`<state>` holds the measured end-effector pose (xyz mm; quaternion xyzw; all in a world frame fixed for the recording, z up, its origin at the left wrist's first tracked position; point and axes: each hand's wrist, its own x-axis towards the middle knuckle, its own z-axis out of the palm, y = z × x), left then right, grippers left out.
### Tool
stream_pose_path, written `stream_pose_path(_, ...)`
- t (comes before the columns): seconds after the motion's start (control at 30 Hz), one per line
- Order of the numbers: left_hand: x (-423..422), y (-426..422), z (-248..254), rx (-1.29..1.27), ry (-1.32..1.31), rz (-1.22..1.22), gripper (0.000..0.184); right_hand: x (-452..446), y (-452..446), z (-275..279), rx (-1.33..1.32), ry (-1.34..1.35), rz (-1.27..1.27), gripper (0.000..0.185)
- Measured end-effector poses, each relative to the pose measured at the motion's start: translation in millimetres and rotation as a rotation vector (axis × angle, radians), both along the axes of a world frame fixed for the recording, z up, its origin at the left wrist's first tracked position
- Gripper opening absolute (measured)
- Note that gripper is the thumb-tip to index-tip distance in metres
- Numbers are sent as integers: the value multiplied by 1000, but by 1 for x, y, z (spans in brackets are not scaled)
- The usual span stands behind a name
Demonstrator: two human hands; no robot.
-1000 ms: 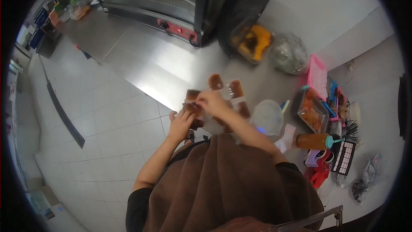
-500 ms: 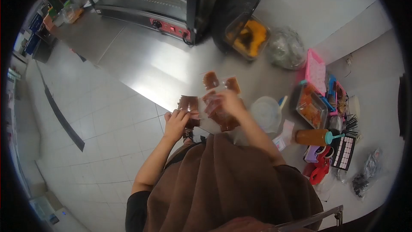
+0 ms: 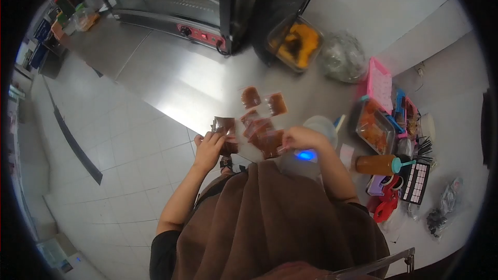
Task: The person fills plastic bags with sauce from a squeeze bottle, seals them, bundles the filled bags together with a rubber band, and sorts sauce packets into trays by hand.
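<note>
Near the front edge of the steel counter, my left hand [image 3: 209,149] rests on a small stack of sauce packets [image 3: 224,125], its fingers bent over their left side. My right hand [image 3: 300,140] pinches the edge of a clear packet at the right of a loose pile of brown sauce packets [image 3: 265,137]. Two more packets lie farther back, one reddish-brown [image 3: 250,97] and one beside it [image 3: 276,103]. Behind my right wrist, a round translucent lid or bowl [image 3: 320,124] is partly hidden.
A glass-fronted warmer [image 3: 176,13] stands at the back. Right of it are a container of orange food [image 3: 298,46] and a plastic bag [image 3: 343,57]. Farther right are a tray of orange pieces [image 3: 374,127], a pink basket [image 3: 380,85] and a sauce bottle [image 3: 374,165].
My right hand has moved from the left stack across the loose pile to its right side. My left hand has stayed at the stack. The view has shifted slightly.
</note>
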<state>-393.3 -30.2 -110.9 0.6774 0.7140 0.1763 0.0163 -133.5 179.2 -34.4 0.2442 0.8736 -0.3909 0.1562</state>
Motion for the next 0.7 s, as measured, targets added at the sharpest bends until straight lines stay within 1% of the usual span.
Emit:
stream_pose_path(0.07, -1, 0, -3, 14, -6, -5, 39, -5, -2, -7, 5, 25, 52, 11)
stream_pose_path(0.17, 0, 0, 0, -17, 23, 2, 39, -18, 8, -55, 131, -76, -133, 6)
stream_pose_path(0.23, 1, 2, 2, -10, -41, 22, 38, -13, 11, -95, 306, 185, -177, 6)
stream_pose_path(0.27, 1, 2, 3, -6, -75, 34, 38, -12, 10, -106, 392, 316, -195, 6)
stream_pose_path(0.37, 3, 3, 3, 14, -19, 34, 35, -11, 1, -102, 291, 143, -283, 8)
stream_pose_path(0.47, 6, 5, 1, -4, 14, 47, 32, -4, -2, -111, 356, 213, -332, 11)
stream_pose_path(0.57, 10, 6, 5, -19, 66, 72, 29, 1, -3, -100, 448, 126, -218, 11)
stream_pose_path(0.67, 12, 6, 4, -33, 57, 98, 27, 3, -11, -80, 492, 37, -73, 8)
stream_pose_path(0.7, 13, 6, 4, -27, 50, 101, 27, 5, -17, -65, 384, -21, -53, 7)
